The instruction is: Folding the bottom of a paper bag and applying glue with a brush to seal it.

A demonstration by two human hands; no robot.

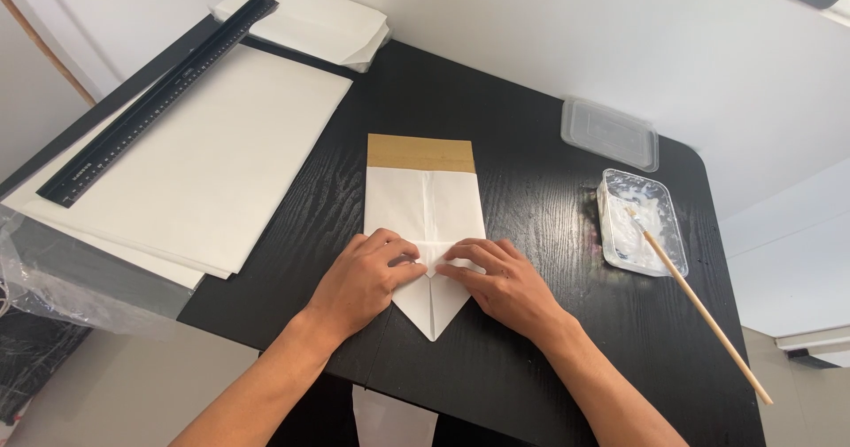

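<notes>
Pressing down on a folded piece of white paper (425,226), two bare hands work at the centre of a black tabletop (531,190). The left hand (365,279) and the right hand (500,283) lie flat side by side, fingers loosely spread rather than pinching, their fingertips meeting over a small folded flap in the middle of the paper. Neither hand grips anything; both only push the sheet against the tabletop.

The paper looks like a partly made bag: a long white rectangle with a centre seam, a brown band (421,152) across its far end, and its near end folded into a point aimed toward the bottom of the frame. The step in hand seems to be creasing the folds that shape the bag's bottom. The next move would probably call for sharpening those creases while keeping both sides even about the seam.

At the upper left lies a stack of large white sheets (204,164) with a long black ruler (159,97) resting diagonally on it. At the right stands a clear plastic tub (642,226) holding white paste, a thin wooden stick (699,305) leaning out of it toward the lower right. Its clear lid (609,134) lies just beyond, near the tabletop's far edge.
</notes>
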